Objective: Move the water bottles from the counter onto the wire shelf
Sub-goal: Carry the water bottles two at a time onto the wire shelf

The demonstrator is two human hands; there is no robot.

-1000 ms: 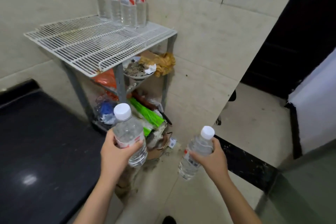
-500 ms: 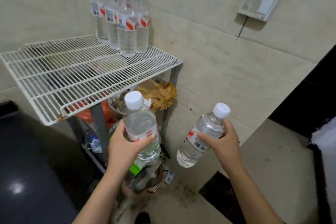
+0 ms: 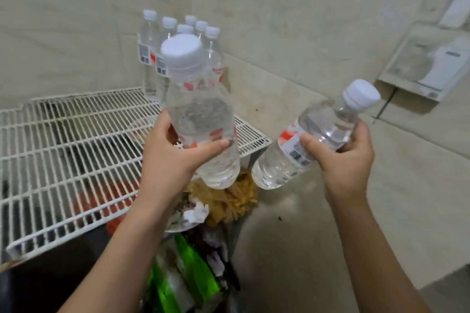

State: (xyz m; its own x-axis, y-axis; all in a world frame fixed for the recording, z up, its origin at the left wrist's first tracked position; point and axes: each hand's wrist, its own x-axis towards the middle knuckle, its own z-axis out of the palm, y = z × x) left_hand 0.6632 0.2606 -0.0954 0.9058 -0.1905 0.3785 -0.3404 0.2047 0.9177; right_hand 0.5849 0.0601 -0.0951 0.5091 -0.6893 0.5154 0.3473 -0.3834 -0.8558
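Note:
My left hand (image 3: 170,157) grips a clear water bottle (image 3: 201,109) with a white cap, held nearly upright over the right end of the white wire shelf (image 3: 63,150). My right hand (image 3: 348,160) grips a second water bottle (image 3: 318,132), tilted with its cap up to the right, just right of the shelf's corner. Several bottles (image 3: 152,40) with red-and-white labels stand grouped at the shelf's back right corner against the wall, partly hidden behind the left bottle.
Below the shelf lie an orange bag (image 3: 96,201), a bowl of scraps (image 3: 188,213), yellow-brown material (image 3: 234,198) and green packaging (image 3: 193,272). A wall-mounted box (image 3: 427,63) hangs at the right. Tiled walls meet behind the shelf. A dark counter edge (image 3: 38,284) shows at bottom left.
Both hands have risen and moved toward the shelf with their bottles. The left bottle now sits over the shelf's right end; the view has come closer to the shelf.

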